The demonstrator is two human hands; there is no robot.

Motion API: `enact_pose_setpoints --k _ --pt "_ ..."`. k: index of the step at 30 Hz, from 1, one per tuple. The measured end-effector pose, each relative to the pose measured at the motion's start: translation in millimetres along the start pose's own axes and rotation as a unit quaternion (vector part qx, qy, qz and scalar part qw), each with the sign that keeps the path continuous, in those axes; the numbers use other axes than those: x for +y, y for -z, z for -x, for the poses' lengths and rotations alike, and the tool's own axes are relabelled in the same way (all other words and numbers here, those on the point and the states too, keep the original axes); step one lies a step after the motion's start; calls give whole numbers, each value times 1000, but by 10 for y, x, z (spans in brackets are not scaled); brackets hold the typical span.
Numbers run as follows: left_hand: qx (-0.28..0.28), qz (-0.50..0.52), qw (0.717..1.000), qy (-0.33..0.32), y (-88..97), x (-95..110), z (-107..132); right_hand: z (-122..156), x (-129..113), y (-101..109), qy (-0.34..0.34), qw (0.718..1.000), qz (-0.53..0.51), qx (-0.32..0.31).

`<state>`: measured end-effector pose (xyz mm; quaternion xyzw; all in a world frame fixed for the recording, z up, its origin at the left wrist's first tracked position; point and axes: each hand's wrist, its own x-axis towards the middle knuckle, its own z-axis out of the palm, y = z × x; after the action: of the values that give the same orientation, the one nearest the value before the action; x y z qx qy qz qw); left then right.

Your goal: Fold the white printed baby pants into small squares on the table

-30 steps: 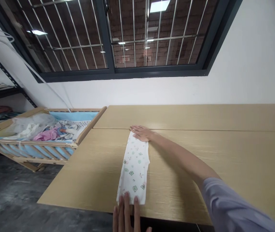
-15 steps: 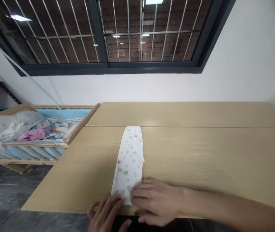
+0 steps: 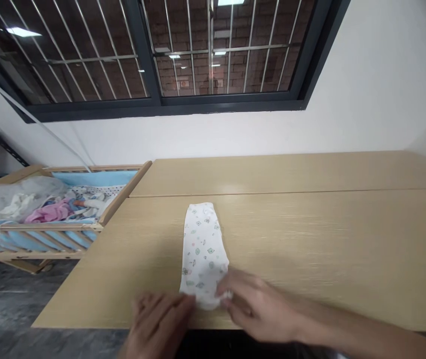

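We had the white printed cloth (image 3: 202, 249) lying lengthwise on the wooden surface (image 3: 328, 249), its long side running from twelve to six o'clock and its near end close to our edge. Our right hand (image 3: 260, 304) was at the cloth's near corner, at about five o'clock, with thumb and forefinger drawn together on a small fold of it. Our left hand (image 3: 156, 324) sat at about seven o'clock, its fingers bunched side by side and their tips at the near left corner; with the blur, we could not tell whether they gripped it or only touched it. Between nine and ten o'clock from the cloth stood a wooden crib (image 3: 126, 193) with blue lining, holding a pink cloth (image 3: 50, 212) and a pale see-through bag (image 3: 24, 191). Toward twelve o'clock we faced a dark-framed window (image 3: 156, 101) with metal bars.
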<state>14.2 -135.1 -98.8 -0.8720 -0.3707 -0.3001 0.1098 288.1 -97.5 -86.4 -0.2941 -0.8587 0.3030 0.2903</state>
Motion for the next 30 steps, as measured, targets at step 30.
enact_pose_setpoints --k 30 --pt "-139 -187 951 204 -995 31 -579 -1461 1066 182 121 972 200 -19"
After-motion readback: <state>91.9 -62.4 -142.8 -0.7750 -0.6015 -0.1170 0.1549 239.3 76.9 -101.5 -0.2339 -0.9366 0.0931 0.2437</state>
